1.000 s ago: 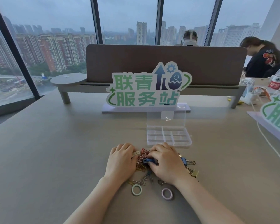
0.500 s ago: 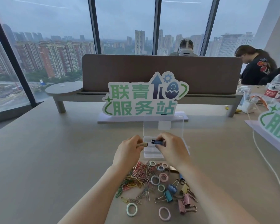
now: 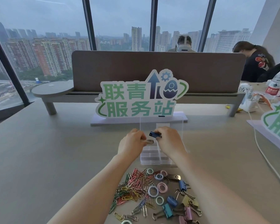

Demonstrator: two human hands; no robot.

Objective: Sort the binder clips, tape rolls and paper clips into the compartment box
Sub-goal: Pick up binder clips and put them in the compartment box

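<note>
A clear compartment box (image 3: 153, 160) stands on the table with its lid (image 3: 176, 125) raised. Over its far compartments my right hand (image 3: 169, 140) pinches a dark blue binder clip (image 3: 154, 134). My left hand (image 3: 131, 143) holds a gold-brown binder clip (image 3: 148, 141) just left of it. Nearer to me lies a heap of coloured paper clips (image 3: 134, 186), small tape rolls (image 3: 153, 190) in white, pink and green, and several binder clips (image 3: 183, 206) in blue, pink, teal and gold.
A green-lettered sign (image 3: 141, 97) on a white base stands right behind the box. A desk divider (image 3: 157, 70) crosses the back. At right are a second sign (image 3: 278, 125), a white cable (image 3: 263, 157), a water bottle (image 3: 276, 88) and a charger (image 3: 249, 104). People sit beyond.
Both hands rose from the pile, each with a binder clip, and moved forward over the open box. The view tilted, so the pile now shows uncovered below the hands.
</note>
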